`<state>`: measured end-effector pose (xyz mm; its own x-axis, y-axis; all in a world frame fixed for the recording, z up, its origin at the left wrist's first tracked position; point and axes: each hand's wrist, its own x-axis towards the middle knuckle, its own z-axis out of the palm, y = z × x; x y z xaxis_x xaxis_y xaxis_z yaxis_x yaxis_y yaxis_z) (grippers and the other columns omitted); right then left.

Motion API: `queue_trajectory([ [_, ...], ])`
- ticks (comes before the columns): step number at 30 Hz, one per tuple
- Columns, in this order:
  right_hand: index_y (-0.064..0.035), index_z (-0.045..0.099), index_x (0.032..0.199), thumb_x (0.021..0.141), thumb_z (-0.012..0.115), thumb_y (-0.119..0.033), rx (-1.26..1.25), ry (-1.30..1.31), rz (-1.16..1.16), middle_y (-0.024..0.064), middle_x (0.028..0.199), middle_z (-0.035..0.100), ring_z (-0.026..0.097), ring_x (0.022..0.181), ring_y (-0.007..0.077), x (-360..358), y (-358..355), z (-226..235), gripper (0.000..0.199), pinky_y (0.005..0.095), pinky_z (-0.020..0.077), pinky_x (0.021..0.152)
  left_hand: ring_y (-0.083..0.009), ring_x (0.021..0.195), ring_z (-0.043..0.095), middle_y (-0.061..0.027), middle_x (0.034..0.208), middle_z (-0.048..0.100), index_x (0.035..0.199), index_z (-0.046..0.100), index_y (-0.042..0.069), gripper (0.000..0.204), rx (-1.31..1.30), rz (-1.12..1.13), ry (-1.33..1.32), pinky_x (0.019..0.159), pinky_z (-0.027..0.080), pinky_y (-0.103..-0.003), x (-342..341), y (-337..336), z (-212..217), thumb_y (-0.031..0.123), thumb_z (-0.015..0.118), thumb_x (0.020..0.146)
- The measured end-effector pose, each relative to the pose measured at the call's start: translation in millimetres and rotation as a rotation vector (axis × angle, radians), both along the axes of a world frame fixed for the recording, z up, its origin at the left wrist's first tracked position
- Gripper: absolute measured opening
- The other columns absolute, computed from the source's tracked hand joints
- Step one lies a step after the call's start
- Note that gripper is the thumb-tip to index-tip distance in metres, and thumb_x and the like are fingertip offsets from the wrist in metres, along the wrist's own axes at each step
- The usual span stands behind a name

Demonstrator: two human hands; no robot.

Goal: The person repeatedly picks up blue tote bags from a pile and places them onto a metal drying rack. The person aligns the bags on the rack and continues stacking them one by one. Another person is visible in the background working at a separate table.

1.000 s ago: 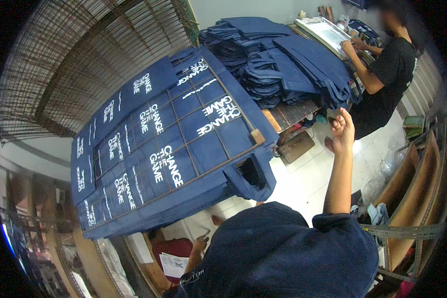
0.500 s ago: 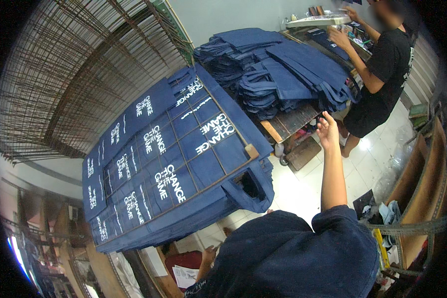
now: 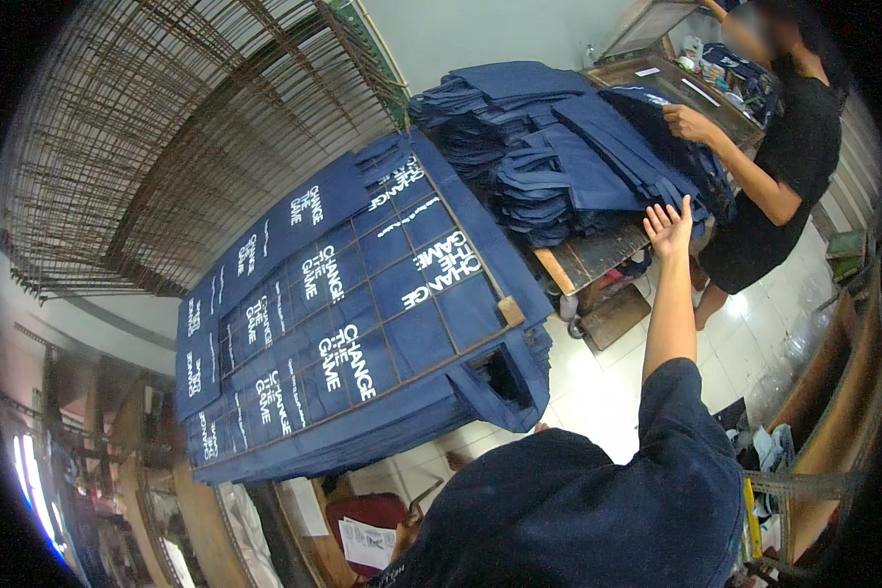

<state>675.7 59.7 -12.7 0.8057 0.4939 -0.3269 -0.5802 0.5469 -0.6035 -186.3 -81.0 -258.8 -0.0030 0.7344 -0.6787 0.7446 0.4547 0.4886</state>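
Single view: wide fisheye, left of head-worn pair. Looks steeply down and forward over wearer's dark navy short-sleeved shirt, very near at lower edge. Broad stack of navy fabric bags with white print farther off, left of centre; pale grey wall beyond, at top.

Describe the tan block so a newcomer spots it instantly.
Start at the printed blue bags, left of centre. Over them lies a wire grid; go to its lower right corner, toward the right hand. The tan block sits there, chunky where the grid is thin.
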Motion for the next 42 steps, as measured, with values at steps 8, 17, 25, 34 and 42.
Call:
queue_trajectory([
  [8, -0.0011, 0.004, 0.141, 0.071, 0.066, -0.059, 0.131, 0.143, 0.152, 0.0225, 0.138, 0.031, 0.041, 0.122, 0.0357, 2, 55, 2, 0.110, 0.0483, 0.0371, 0.098, -0.0218, 0.091, 0.062, -0.0144, 0.097, 0.065, 0.100, 0.062, -0.001, 0.027, 0.069, 0.161, -0.094, 0.076, 0.047, -0.032, -13, -11, 27, 0.018, 0.060, 0.082],
  [17, -0.0068, 0.050, 0.114, 0.078, 0.067, -0.030, -0.420, 0.241, 0.107, 0.0065, 0.113, 0.047, 0.050, 0.099, 0.0227, 38, 138, -44, 0.046, 0.0387, 0.0466, 0.086, -0.0143, 0.081, 0.062, -0.0117, 0.093, 0.066, 0.104, 0.059, -0.005, 0.029, 0.243, 0.435, -0.219, 0.071, 0.048, -0.025, 19, -25, 88, 0.014, 0.061, 0.081],
  [25, -0.0077, 0.054, 0.089, 0.081, 0.059, -0.015, -0.210, 0.335, -0.087, 0.0031, 0.087, 0.054, 0.056, 0.076, 0.0205, 74, 165, -84, 0.012, 0.0355, 0.0493, 0.074, -0.0143, 0.074, 0.061, -0.0084, 0.084, 0.066, 0.102, 0.060, -0.002, 0.028, 0.405, 0.317, -0.001, 0.065, 0.047, -0.028, 61, -9, 144, 0.015, 0.066, 0.081],
  [34, -0.0008, 0.052, 0.084, 0.074, 0.053, 0.002, 0.184, -0.355, -0.044, 0.0081, 0.078, 0.050, 0.055, 0.074, 0.0219, 87, 162, 38, 0.011, 0.0337, 0.0515, 0.073, -0.0117, 0.080, 0.055, -0.0056, 0.089, 0.056, 0.100, 0.059, -0.003, 0.018, 1.065, 0.306, -0.283, 0.070, 0.044, -0.023, 176, 80, 323, 0.001, 0.057, 0.083],
  [42, 0.0024, 0.055, 0.084, 0.081, 0.058, -0.001, 0.325, -0.798, 0.151, 0.0101, 0.086, 0.057, 0.055, 0.081, 0.0153, -73, 54, 262, 0.006, 0.0269, 0.0453, 0.085, -0.0262, 0.108, 0.053, -0.0149, 0.132, 0.043, 0.140, 0.026, 0.010, 0.080, -0.493, -0.040, -1.508, 0.088, 0.044, -0.041, 334, 156, 376, 0.068, 0.029, 0.084],
])
